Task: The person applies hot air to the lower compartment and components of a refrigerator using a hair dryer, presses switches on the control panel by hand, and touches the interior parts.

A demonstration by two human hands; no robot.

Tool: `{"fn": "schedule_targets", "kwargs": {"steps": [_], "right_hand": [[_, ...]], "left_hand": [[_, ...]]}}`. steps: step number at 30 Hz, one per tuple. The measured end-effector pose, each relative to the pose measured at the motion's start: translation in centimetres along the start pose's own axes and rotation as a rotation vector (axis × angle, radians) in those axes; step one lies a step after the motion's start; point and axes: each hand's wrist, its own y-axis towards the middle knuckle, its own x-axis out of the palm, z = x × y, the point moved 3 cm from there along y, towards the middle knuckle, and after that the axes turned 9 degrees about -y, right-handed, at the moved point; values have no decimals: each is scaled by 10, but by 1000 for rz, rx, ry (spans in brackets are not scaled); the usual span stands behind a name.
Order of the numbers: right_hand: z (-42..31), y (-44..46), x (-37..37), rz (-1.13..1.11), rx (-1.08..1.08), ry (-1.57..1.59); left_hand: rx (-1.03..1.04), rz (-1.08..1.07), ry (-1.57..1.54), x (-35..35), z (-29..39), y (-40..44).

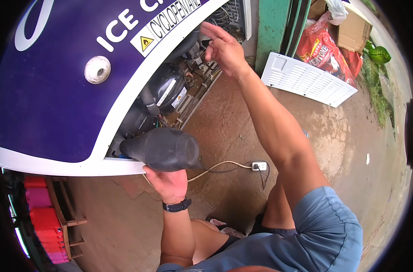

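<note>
Violet freezer (43,109), black hair dryer (165,148)

The freezer is deep violet-blue with a white border, white lettering (117,30) and a black-and-yellow warning triangle (145,43). At its open side, the hair dryer is plain charcoal black. Inside the freezer, the compressor (165,77) is glossy black with white labels. Right of the freezer come a green post (270,34), a white panel (313,81) patterned with rows of slots, and a red bag (321,51) printed in white and yellow. Below the freezer, a stack (45,220) mixes red and pink.
</note>
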Motion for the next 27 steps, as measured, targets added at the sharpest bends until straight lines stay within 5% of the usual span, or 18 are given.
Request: {"fn": "schedule_targets", "kwargs": {"steps": [1, 6, 12, 16, 18, 19, 21, 27], "right_hand": [[-5, 3, -3, -136, -152, 2], [33, -14, -6, 296, -131, -280], [39, -8, 9, 115, 258, 125], [33, 4, 20, 118, 275, 196], [22, 3, 22, 209, 73, 472], [-1, -3, 16, -77, -227, 336], [-18, -17, 9, -103, -321, 328], [30, -64, -7, 252, -31, 0]], "left_hand": [[6, -4, -23, -1, 0, 1], [-6, -10, -41, -4, 2, 2], [-3, -2, -26, -6, 3, 3], [-5, -12, -30, -6, 4, 2], [-6, -13, -30, -5, 4, 1], [-8, -13, -28, -5, 5, 2], [-6, -8, -39, -10, 6, 5], [-5, -9, -38, -7, 5, 3]]}}
